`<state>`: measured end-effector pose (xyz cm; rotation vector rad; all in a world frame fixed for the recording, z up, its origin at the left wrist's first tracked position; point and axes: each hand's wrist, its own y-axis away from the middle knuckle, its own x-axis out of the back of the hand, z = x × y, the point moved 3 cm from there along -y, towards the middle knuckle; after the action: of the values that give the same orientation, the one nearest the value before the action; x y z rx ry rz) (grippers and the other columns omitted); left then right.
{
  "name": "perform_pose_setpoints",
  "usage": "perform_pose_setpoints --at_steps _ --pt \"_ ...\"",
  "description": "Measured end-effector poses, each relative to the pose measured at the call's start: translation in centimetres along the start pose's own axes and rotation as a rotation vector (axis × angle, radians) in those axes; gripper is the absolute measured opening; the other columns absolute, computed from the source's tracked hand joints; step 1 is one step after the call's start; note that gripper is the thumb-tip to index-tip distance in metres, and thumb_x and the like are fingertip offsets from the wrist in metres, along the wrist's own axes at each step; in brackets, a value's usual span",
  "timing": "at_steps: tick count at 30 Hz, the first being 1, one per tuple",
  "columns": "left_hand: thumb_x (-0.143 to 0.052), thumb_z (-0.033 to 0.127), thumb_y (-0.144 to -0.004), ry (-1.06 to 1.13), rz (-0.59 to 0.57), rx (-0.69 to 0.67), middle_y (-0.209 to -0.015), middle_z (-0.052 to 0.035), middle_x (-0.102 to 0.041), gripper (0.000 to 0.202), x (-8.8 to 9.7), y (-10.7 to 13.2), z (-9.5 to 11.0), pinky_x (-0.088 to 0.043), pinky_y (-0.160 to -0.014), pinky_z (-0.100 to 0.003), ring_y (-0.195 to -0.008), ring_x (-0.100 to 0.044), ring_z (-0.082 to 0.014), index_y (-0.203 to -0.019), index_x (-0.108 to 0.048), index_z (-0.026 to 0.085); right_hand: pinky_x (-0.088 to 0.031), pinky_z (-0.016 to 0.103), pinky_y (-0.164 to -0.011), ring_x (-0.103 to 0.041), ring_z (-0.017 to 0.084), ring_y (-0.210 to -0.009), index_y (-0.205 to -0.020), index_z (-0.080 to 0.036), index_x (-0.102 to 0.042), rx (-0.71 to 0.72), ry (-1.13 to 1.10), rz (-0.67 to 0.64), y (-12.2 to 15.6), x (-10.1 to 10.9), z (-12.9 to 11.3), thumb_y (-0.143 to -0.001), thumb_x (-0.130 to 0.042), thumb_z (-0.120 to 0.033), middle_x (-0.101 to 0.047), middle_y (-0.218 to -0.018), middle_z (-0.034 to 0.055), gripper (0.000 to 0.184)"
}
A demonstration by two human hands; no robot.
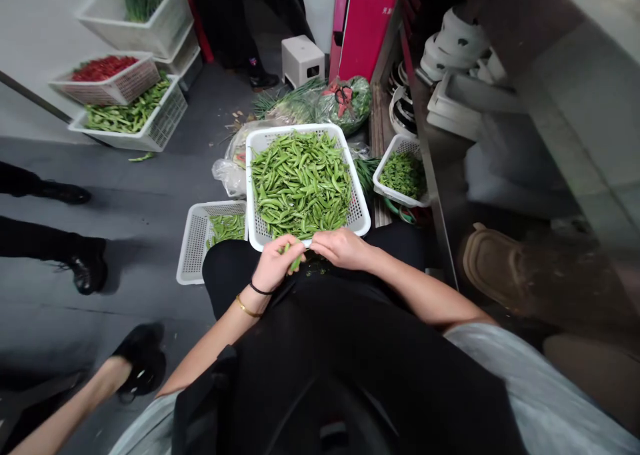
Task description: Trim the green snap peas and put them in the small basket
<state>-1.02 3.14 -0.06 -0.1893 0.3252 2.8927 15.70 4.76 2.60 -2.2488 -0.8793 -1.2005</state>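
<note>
A white basket [361, 218] heaped with green pea pods [300, 181] rests against my knees. My left hand [277, 263] is closed around one green pod [296, 263] at the basket's near rim. Beside it, my right hand [341, 248] has its fingers curled over the pod's other end, right at the rim. To the left on the floor lies a flatter white basket [195, 248] holding a few pods [227, 227]. My lap is covered by a black apron.
A small white basket of greens [404, 175] stands right of the big one, by shelves of white dishes [457, 41]. Bagged vegetables [345, 101] lie behind. Stacked baskets of red chillies [103, 68] and green pods [127, 115] stand far left. Other people's shoes [87, 268] are at left.
</note>
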Motion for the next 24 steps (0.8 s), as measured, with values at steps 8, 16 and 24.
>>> perform_pose_setpoints --at_steps 8,16,24 --pt "-0.066 0.029 -0.066 0.582 0.231 0.118 -0.059 -0.0024 -0.064 0.017 4.9 -1.4 -1.5 -0.037 -0.036 -0.020 -0.046 -0.055 -0.0125 -0.069 -0.056 0.016 -0.031 0.022 -0.056 -0.058 0.014 -0.063 -0.094 -0.019 -0.069 -0.254 0.010 -0.516 2.5 1.8 3.2 -0.075 -0.067 -0.047 -0.068 -0.073 0.0018 0.034" --pt "-0.074 0.023 -0.067 0.639 0.011 0.173 -0.047 0.0073 -0.039 0.020 3.3 -1.0 -1.7 -0.030 -0.037 -0.015 -0.039 -0.037 -0.0045 -0.073 -0.057 0.016 -0.045 0.032 -0.072 -0.065 0.027 -0.092 -0.108 -0.009 -0.062 -0.444 0.262 -0.306 -8.6 -2.6 5.9 -0.089 -0.051 -0.033 -0.068 -0.104 0.0187 0.033" --pt "-0.076 0.029 -0.068 0.326 0.124 0.213 -0.047 0.0049 -0.049 0.024 3.2 -0.1 -2.0 -0.032 -0.036 -0.017 -0.037 -0.041 -0.0048 -0.079 -0.066 0.011 -0.044 0.028 -0.070 -0.065 0.024 -0.087 -0.089 -0.008 -0.069 -0.469 0.199 -0.298 -7.0 -2.0 7.2 -0.087 -0.049 -0.026 -0.070 -0.092 0.0168 0.027"
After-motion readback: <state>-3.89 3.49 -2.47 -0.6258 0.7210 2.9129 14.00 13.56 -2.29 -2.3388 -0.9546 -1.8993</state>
